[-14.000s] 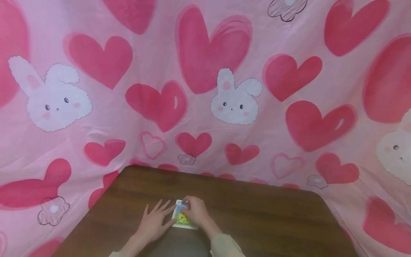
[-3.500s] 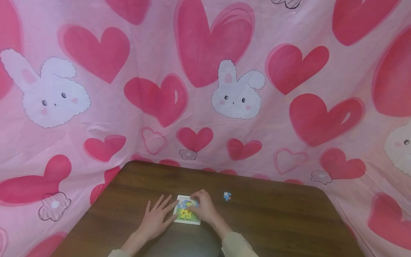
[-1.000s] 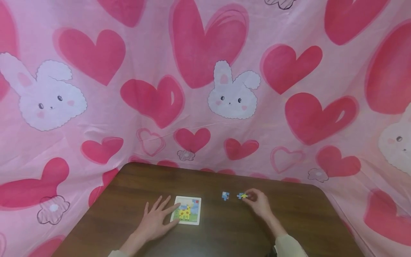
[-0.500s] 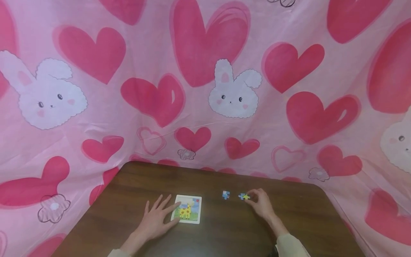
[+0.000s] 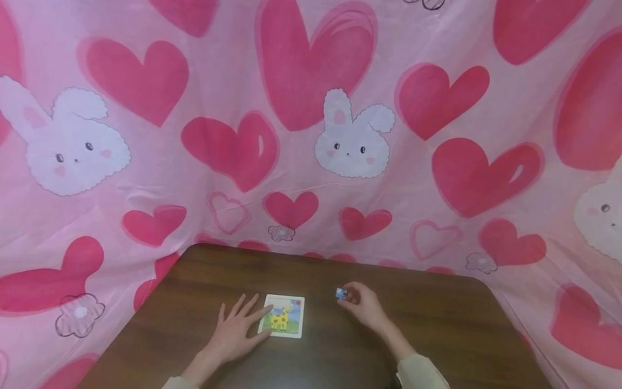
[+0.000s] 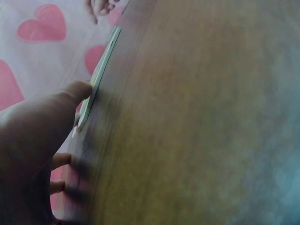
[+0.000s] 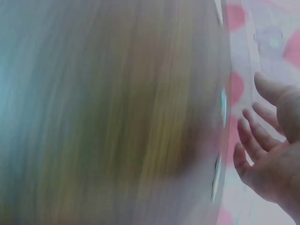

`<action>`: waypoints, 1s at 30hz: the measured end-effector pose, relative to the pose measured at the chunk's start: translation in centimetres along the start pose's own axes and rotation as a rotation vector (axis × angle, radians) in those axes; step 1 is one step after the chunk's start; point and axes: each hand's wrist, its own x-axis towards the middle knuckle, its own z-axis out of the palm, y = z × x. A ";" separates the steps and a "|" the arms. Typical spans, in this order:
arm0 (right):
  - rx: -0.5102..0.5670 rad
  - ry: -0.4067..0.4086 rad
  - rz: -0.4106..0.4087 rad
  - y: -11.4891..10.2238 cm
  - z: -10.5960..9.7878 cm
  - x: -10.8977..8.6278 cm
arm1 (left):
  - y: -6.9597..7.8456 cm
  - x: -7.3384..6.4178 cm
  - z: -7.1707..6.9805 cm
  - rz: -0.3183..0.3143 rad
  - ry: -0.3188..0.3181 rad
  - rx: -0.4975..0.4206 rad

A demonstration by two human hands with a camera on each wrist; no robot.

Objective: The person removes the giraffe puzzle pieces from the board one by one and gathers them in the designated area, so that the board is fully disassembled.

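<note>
My left hand (image 5: 233,335) lies with spread fingers at the left side of a small white-framed giraffe puzzle (image 5: 302,319), its index finger and thumb on the frame. In the left wrist view the thumb (image 6: 77,91) rests at the edge of the puzzle (image 6: 104,63). To the right, my right hand (image 5: 366,308) hovers by a light blue puzzle piece (image 5: 339,293), its thumb and index finger around it in the head view. The right wrist view shows the right hand (image 7: 276,140) with relaxed fingers, apart from two thin edge-on pieces, one bluish (image 7: 223,108).
A brown wooden table (image 5: 233,275) carries everything. Behind it hangs a pink cloth (image 5: 301,178) with hearts and rabbit faces. The right wrist view is partly blurred.
Pieces came to lie right of the puzzle over the earlier frames. My right hand has since moved left from the yellow-and-blue piece to the light blue one, hiding the former. The left hand stays.
</note>
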 end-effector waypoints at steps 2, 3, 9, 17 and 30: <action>0.026 -0.073 -0.027 -0.8 1.2 0.2 | -0.1 0.0 0.1 0.000 -0.001 0.000; 0.032 -0.105 -0.041 -1.2 1.8 0.3 | -0.1 0.0 0.2 0.000 0.000 0.000; 0.066 -0.198 -0.154 -3.0 4.8 1.0 | -0.2 0.1 0.2 -0.004 0.002 -0.001; 0.066 -0.314 -0.115 -5.0 7.4 1.9 | -0.2 0.2 0.4 -0.008 -0.008 0.008; -0.045 -0.258 -0.080 -5.7 9.5 1.9 | -0.3 0.2 0.5 0.004 0.008 0.008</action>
